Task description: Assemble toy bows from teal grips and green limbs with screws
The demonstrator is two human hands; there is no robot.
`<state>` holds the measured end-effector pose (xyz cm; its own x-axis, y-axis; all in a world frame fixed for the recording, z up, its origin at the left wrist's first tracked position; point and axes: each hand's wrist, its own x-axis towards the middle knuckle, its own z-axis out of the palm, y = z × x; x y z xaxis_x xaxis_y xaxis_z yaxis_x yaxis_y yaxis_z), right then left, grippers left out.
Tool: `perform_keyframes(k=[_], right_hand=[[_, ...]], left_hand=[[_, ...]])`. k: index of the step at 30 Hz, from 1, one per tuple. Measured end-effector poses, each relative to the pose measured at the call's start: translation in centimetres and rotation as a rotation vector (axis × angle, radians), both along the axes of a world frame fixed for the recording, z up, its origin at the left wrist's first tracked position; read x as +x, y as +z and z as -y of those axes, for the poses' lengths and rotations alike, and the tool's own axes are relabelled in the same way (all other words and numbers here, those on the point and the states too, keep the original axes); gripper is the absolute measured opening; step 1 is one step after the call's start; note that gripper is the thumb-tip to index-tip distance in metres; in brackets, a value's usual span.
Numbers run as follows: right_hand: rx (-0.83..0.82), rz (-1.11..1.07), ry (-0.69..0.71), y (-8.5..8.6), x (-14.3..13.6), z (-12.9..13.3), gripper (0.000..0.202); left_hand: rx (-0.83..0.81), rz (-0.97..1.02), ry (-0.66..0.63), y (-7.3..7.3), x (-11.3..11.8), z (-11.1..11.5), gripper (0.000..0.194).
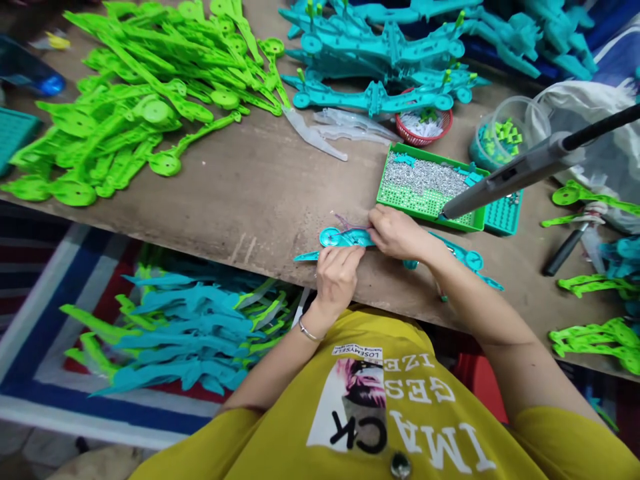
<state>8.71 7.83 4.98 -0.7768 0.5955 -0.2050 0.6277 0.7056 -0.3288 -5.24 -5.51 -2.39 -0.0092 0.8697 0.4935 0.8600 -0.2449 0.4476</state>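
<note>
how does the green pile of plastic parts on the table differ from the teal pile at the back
The green pile is bright lime, flat loose pieces spread at the table's left. The teal pile is turquoise, at the back centre, its pieces stacked and fitted with green pegs. Both are long, toy-like plastic mouldings with round ends.

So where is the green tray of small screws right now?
The green tray sits on the wooden table, right of centre, just beyond the right hand, under the grey tool.

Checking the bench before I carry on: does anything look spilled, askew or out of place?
Nothing looks broken or spilled on the table. The one oddity: a heap of teal and green parts lies on the floor below its edge. Both hands, left hand and right hand, hold a teal part at the edge.
</note>
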Motion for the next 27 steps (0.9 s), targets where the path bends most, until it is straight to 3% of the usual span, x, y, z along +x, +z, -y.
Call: perform_keyframes(k=[5,8,13,16,22,24,27], right_hand=[[-0.213,-0.359,-0.133,-0.4,2.3,0.2,0.011],[-0.194,-0.411,-0.223,-0.7,2.3,0.8,0.009],[-0.229,-0.489,-0.243,-0.4,2.0,1.8,0.007],[-0.233,-0.611,-0.264,0.6,2.6,2.5,0.011],[-0.197,-0.819,-0.329,2.4,4.5,4.7,0.01],[-0.157,-0.945,-0.434,2.6,4.7,5.3,0.009],[-0.168,-1.205,-0.612,2.8,5.1,6.0,0.009]], left_hand=[[0.019,-0.093,-0.011,0.6,0.5,-0.1,0.035],[0.021,-0.143,0.011,1.1,0.9,-0.2,0.032],[-0.054,-0.083,0.018,2.3,1.0,-0.2,0.03],[-0.14,0.228,0.017,3.4,1.2,-0.3,0.03],[-0.264,1.408,-0.038,5.5,2.8,-2.5,0.051],[-0.248,1.592,-0.064,5.9,3.2,-3.2,0.052],[-0.255,1.614,-0.106,6.5,3.8,-3.6,0.05]])
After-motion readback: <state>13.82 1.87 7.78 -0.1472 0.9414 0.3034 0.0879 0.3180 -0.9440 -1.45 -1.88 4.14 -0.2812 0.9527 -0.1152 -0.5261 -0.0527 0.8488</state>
